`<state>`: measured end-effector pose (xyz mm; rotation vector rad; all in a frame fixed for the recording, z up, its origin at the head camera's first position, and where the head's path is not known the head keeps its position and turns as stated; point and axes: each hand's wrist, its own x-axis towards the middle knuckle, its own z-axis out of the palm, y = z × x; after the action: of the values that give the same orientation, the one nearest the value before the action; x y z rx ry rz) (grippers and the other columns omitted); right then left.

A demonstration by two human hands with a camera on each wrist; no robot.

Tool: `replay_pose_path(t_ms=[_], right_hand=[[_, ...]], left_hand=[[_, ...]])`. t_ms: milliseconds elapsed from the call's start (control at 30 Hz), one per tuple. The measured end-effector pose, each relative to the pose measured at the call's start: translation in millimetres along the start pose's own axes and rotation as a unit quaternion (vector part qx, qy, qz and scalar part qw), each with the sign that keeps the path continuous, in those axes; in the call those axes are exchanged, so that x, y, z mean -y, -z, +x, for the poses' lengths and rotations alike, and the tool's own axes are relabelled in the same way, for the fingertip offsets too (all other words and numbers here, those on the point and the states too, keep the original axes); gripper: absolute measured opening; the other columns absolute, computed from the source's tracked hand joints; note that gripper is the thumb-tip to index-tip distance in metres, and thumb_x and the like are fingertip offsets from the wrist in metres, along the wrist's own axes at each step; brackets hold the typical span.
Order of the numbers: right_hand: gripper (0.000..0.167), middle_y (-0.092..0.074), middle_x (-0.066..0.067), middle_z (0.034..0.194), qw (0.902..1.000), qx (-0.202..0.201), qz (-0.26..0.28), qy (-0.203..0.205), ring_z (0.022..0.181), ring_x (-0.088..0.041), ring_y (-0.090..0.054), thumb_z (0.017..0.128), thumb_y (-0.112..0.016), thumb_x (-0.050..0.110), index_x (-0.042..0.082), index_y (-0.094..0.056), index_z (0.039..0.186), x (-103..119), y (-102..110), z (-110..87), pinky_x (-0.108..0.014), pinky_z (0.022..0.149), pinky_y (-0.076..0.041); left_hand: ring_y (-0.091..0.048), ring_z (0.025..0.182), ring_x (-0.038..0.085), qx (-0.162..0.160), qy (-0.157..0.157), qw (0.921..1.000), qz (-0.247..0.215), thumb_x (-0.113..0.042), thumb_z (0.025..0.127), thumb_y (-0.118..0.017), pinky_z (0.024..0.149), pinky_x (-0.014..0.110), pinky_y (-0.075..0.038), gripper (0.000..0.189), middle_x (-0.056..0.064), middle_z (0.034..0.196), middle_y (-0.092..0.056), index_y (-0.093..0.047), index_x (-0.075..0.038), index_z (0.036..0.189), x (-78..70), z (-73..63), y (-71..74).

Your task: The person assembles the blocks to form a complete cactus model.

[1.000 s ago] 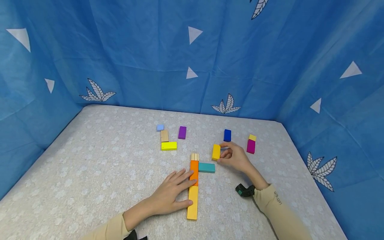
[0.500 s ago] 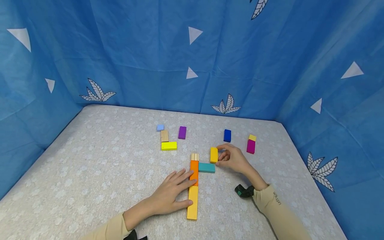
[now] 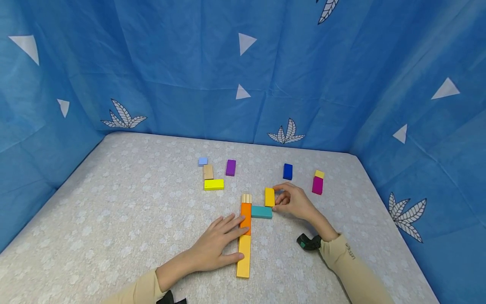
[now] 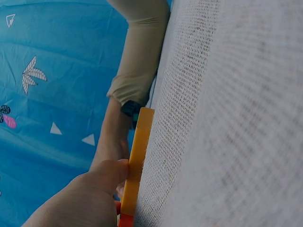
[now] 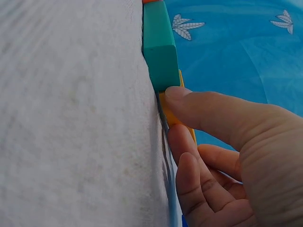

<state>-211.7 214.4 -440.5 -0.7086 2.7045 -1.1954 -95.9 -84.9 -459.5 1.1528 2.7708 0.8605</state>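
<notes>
My right hand pinches a yellow block by its near and far ends, thumb nearest me. The block's near end is right at the far side of a teal block. That teal block lies crosswise against an orange block. My left hand rests with spread fingers on the orange block, its thumb on a long light-orange block in line with it. A ridged cream block caps the row's far end. In the right wrist view, the thumb partly hides the yellow block.
Farther back left lie a lime-yellow block, a tan block, a light-blue block and a purple block. Back right are a dark-blue block, a magenta block and a small pale-yellow block. Blue curtains enclose the table.
My right hand has brought the yellow block left and toward me, straightening it against the teal block's far side. The left hand has stayed in place.
</notes>
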Motion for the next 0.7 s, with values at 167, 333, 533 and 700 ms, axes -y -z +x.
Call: replay_pose_path(t_ms=[167,333,533,700], right_hand=[[0.057,-0.067,-0.007,0.087,1.0000,0.004,0.004,0.003,0.067,-0.009,-0.060,0.075,-0.085,0.011,-0.002,-0.060,0.124,-0.5,-1.8,0.3,-0.020,0.062,-0.054],[0.057,-0.067,-0.007,0.088,1.0000,0.004,0.004,0.002,0.066,-0.009,-0.060,0.075,-0.084,0.009,-0.002,-0.060,0.124,-1.1,-3.0,0.4,-0.021,0.062,-0.054],[0.057,-0.066,-0.007,0.090,0.9999,0.008,0.005,-0.002,0.067,-0.009,-0.060,0.075,-0.084,0.009,-0.002,-0.059,0.125,-2.0,-2.6,0.2,-0.021,0.063,-0.054],[0.058,-0.065,-0.012,0.096,0.9996,0.017,0.022,0.000,0.072,-0.011,-0.061,0.076,-0.084,0.010,-0.004,-0.059,0.126,-0.6,-1.9,-0.6,-0.021,0.065,-0.054]], left_hand=[[-0.024,0.149,0.033,0.001,0.001,1.0000,-0.001,-0.053,0.094,-0.057,0.118,0.060,-0.020,0.065,0.003,0.161,-0.028,-0.044,-0.021,0.148,0.0,0.1,0.1],[-0.024,0.149,0.033,0.002,0.001,1.0000,-0.002,-0.053,0.093,-0.057,0.118,0.060,-0.020,0.065,0.003,0.162,-0.027,-0.044,-0.021,0.148,0.0,0.1,0.1],[-0.024,0.149,0.033,0.003,0.001,1.0000,-0.001,-0.054,0.094,-0.056,0.118,0.060,-0.020,0.065,0.003,0.162,-0.027,-0.044,-0.021,0.149,0.4,0.3,-0.1],[-0.024,0.149,0.032,0.004,0.001,1.0000,-0.002,-0.054,0.094,-0.055,0.118,0.059,-0.020,0.065,0.003,0.162,-0.027,-0.044,-0.020,0.148,0.9,0.5,0.0]])
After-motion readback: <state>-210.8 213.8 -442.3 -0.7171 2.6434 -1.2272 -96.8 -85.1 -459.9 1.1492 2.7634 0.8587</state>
